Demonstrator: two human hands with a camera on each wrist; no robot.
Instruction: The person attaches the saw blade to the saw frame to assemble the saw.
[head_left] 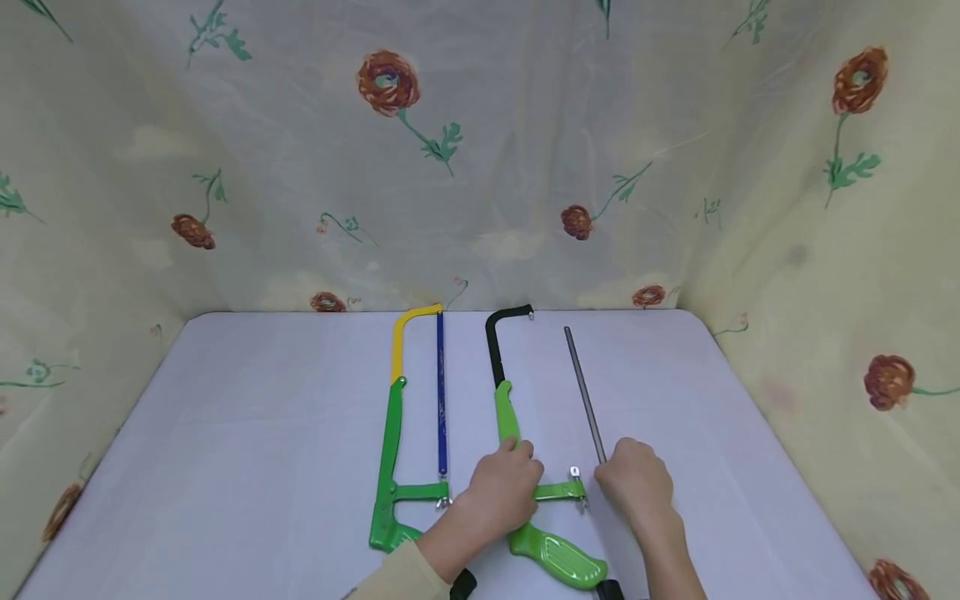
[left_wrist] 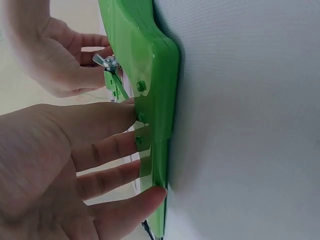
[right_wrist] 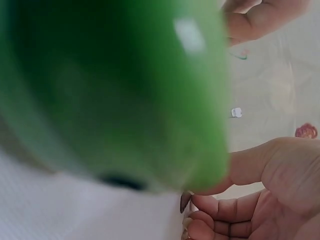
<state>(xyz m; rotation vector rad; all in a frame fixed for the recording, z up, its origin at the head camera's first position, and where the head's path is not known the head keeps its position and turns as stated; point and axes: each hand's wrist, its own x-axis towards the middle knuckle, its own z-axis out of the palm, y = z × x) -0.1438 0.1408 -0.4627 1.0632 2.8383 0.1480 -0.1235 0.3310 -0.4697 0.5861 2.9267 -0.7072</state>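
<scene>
A light green hacksaw frame (head_left: 557, 557) with a black front arm lies on the table, with no blade stretched across it. My left hand (head_left: 504, 487) holds it around its green bar; in the left wrist view, my left fingers and thumb (left_wrist: 105, 120) lie against the frame's edge. My right hand (head_left: 636, 483) pinches the near end of a grey hacksaw blade (head_left: 583, 387), whose far end points away beside the frame. In the right wrist view, the green handle (right_wrist: 120, 90) blurs up close, and a dark blade end (right_wrist: 185, 202) shows at my right fingertips.
Left of my hands lies a second hacksaw (head_left: 390, 433), green and yellow, with a blue blade (head_left: 442, 392) fitted. A wing nut (head_left: 582, 503) sits on the light green frame's cross arm. Flowered cloth (head_left: 510, 167) hangs behind and beside the white table (head_left: 247, 450).
</scene>
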